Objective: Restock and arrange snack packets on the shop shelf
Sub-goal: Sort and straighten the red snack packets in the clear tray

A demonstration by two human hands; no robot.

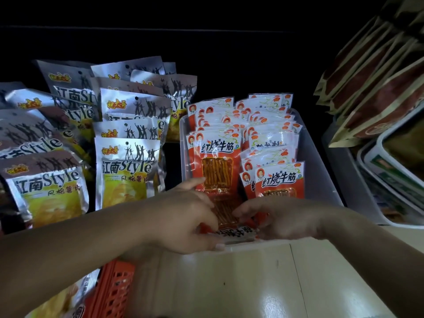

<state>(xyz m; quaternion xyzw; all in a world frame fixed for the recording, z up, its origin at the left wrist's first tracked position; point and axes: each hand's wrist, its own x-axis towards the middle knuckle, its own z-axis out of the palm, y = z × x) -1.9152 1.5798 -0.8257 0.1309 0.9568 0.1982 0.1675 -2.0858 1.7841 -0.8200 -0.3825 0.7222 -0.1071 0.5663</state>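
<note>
At the front of the clear bin (pixel 321 171), two hands are fitting in one more red packet (pixel 231 231).

The left hand (pixel 190 216) and the right hand (pixel 282 220) each take one end of the red packet. Each grip is narrow, with the fingers curled and pinching the edge. The packet lies tipped over with its print upside down to the camera, low against the bin's near wall and just in front of the upright red packets (pixel 218 161), which stand in two rows. This looks like the restocking step for the bin, with the arranging not yet done. The next move likely calls for turning the packet upright, face forward, and sliding it against the front of a row without knocking its neighbours over. The silver crisp packets (pixel 128 171) stand to the left, apart from both hands.
</note>
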